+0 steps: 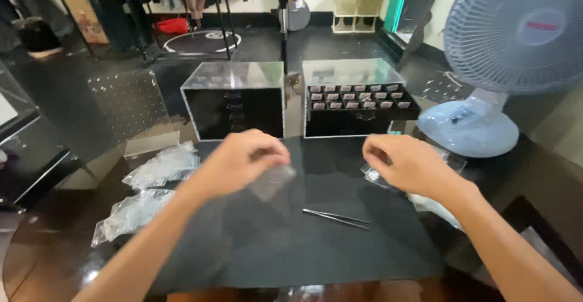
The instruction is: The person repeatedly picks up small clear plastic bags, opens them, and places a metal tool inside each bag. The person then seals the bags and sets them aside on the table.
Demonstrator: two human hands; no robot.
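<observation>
Evidently the left hand (246,159) pinches a small clear plastic bag (271,182) at its top, letting it hang free. The right hand (408,163), fingers curled and apparently empty, rests on more bags (425,202); tweezers (336,218) lie between the hands.

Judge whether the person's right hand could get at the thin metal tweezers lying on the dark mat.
Probably yes: the right hand hovers just above and right of the thin metal tweezers, with only bare dark mat between them.
</observation>
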